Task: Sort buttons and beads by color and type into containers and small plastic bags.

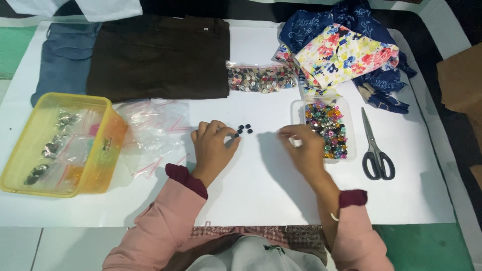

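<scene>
A flat white table (261,190) holds everything. At the back lie folded dark brown trousers (160,55) and a folded blue cloth (65,57) beside them. A clear bag of mixed buttons (260,79) sits next to a heap of flowery cloth (346,55). A yellow plastic tub (60,143) stands on the left, with empty clear little bags (153,133) just beside it. A few small black buttons (243,129) lie in the middle. A clear box of shiny colourful beads (326,130) and grey scissors (375,148) lie on the right.

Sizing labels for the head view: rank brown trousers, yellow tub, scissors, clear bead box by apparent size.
1. brown trousers
2. yellow tub
3. clear bead box and scissors: look alike overall, box wider, scissors longer, so unranked.
</scene>
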